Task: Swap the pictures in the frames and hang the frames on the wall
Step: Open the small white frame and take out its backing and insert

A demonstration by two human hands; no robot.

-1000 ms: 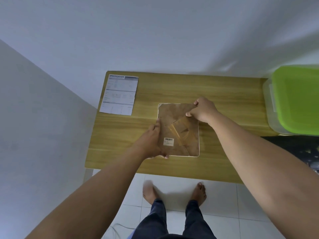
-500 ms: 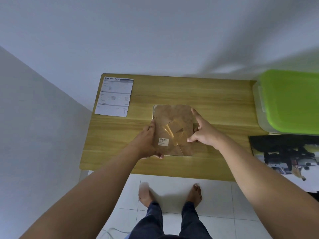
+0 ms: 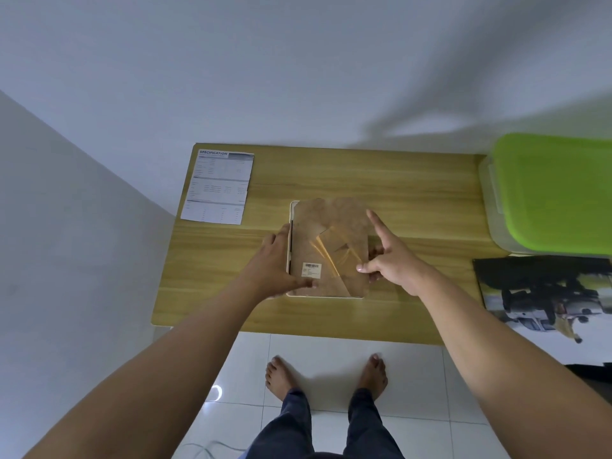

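Face down on the desk (image 3: 414, 200), long axis pointing away from the person, the frame (image 3: 292, 210) lies between the hands: the left hand (image 3: 271, 263) grips its left edge, the right hand (image 3: 390, 260) pinches the right edge of the backing board (image 3: 331, 226).

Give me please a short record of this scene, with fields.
frame: face down on table, brown back up, barcode sticker
left hand: holds frame's left edge
right hand: at frame's right edge, forefinger straight, grip unclear
paper sheet: table's far left corner
green-lidded box: right of table
picture: at right, nearer than box
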